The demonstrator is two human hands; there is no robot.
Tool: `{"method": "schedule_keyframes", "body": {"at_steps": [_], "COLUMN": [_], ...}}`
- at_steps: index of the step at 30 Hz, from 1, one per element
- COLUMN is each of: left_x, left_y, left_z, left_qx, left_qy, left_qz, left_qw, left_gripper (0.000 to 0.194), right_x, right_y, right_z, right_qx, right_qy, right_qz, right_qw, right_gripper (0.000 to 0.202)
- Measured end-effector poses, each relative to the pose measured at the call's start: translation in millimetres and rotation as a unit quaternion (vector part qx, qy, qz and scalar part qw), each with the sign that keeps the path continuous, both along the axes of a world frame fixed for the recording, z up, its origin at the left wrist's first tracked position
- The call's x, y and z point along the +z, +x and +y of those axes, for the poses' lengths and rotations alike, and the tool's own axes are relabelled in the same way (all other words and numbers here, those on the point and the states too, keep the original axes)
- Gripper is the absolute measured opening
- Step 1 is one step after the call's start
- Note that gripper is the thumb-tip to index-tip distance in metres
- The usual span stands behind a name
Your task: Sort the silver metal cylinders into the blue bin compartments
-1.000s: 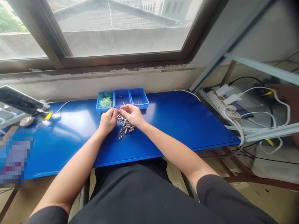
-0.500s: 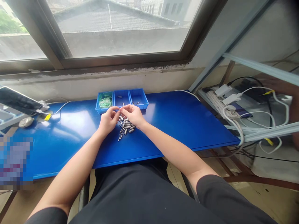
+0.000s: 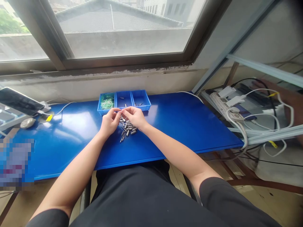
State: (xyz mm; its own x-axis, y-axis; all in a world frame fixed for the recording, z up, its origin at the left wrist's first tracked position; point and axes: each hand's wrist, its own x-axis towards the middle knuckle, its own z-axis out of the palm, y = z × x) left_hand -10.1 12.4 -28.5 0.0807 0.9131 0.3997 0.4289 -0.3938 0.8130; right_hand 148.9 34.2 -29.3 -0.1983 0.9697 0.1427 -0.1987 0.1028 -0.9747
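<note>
My left hand (image 3: 110, 120) and my right hand (image 3: 134, 117) meet fingertip to fingertip above the blue table (image 3: 180, 126). Both are closed in a pinch, and whatever lies between the fingers is too small to make out. Just below them is a loose pile of small metal parts (image 3: 128, 126), short cylinders and thin pins. Behind the hands stands a blue bin with three compartments. Its left compartment holds a clump of green and clear small pieces (image 3: 107, 102). A few metal parts lie in the middle compartment (image 3: 120, 102), and several thin pins (image 3: 139, 104) in the right one.
A phone (image 3: 20, 101) on a stand, with a cable, is at the left, near a pale rounded object (image 3: 27, 123). To the right, a power strip (image 3: 224, 105) with plugs and white cables sits beside a metal frame (image 3: 272, 134). A window (image 3: 125, 41) is behind the table.
Both hands stay pinched together over the pile, with hardly any visible finger movement. The whole view has shifted very slightly.
</note>
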Motion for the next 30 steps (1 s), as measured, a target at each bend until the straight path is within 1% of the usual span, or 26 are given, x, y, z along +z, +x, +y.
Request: {"method": "schedule_keyframes", "body": {"at_steps": [5,10,15,17,20,25,30], "left_x": [-1.9,-3.7,-0.8,0.1,-0.3,-2.3,-1.5], "left_y": [1.4,0.4,-1.6,-0.9,1.0,1.5,-0.9], "left_z": [-0.2,2.6,2.7,1.8,0.8,1.4,2.3], "left_qx": [-0.019,0.008,0.032,0.027,0.009,0.000,0.020], "left_qy": [0.019,0.027,0.030,0.023,0.012,0.015,0.013], "left_qz": [0.004,0.031,0.043,0.028,0.000,-0.001,0.018], "left_qw": [1.000,0.999,0.998,0.999,1.000,1.000,1.000], "left_gripper": [0.024,0.024,0.036,0.034,0.026,0.024,0.030], "right_x": [-0.7,-3.4,-4.5,-3.5,-1.5,-0.2,-0.9], "right_y": [1.5,0.3,-2.6,-2.3,0.1,2.7,-1.2], "right_z": [2.6,2.0,-0.9,-0.7,1.0,2.6,-0.3], "right_qx": [-0.003,-0.011,0.007,0.007,-0.003,-0.005,0.015], "right_qy": [-0.010,0.017,0.028,0.018,-0.001,-0.016,0.007], "right_qz": [0.000,-0.009,0.005,0.006,-0.004,-0.015,0.002], "right_qw": [1.000,1.000,1.000,1.000,1.000,1.000,1.000], "right_gripper": [0.051,0.047,0.044,0.045,0.047,0.052,0.048]}}
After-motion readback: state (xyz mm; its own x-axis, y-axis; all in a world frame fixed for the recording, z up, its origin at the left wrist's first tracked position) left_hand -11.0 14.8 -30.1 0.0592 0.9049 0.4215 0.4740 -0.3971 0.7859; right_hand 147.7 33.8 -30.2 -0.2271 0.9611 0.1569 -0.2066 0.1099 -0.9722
